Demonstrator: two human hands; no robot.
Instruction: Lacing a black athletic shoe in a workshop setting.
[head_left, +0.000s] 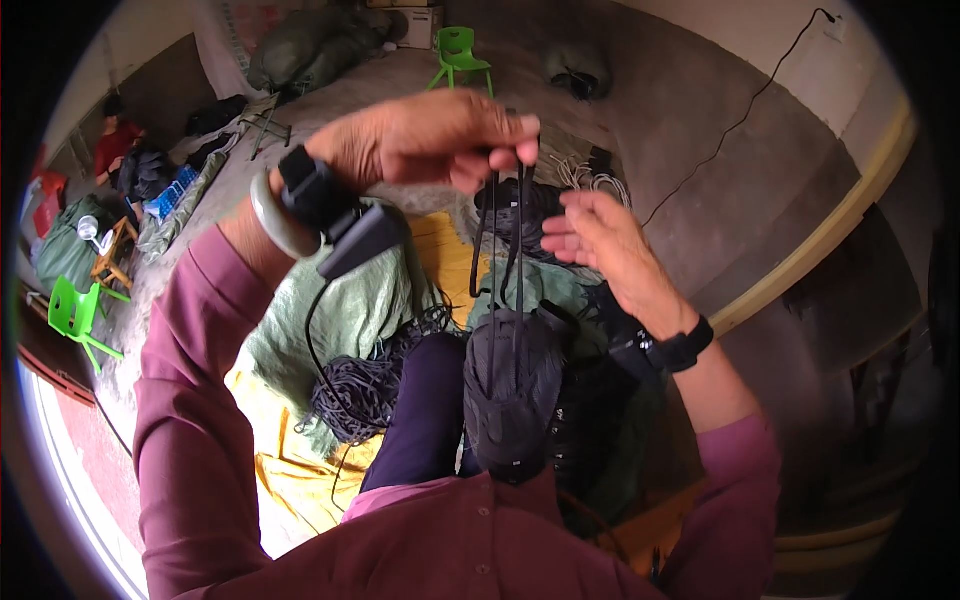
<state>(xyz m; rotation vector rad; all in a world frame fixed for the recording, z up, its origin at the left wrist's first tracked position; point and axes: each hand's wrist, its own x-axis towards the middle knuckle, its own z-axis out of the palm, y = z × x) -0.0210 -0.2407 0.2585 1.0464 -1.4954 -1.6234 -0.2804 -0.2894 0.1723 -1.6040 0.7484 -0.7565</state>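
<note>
Raised in front of me, my left hand pinches black shoelaces between thumb and fingers. The laces hang down in long loops to a dark mesh shoe standing against my lap. To the right of the laces, my right hand has its fingers apart and holds nothing. A tangled pile of black laces lies beside my left leg on a pale green woven sack. Beyond the shoe, a dark bundle of cords sits partly behind the hanging laces.
Yellow sheeting lies under the sack. Green chairs stand at the far side and at the left. A person in red sits at the far left. Stuffed sacks rest by the back wall. A black cable runs across the floor.
</note>
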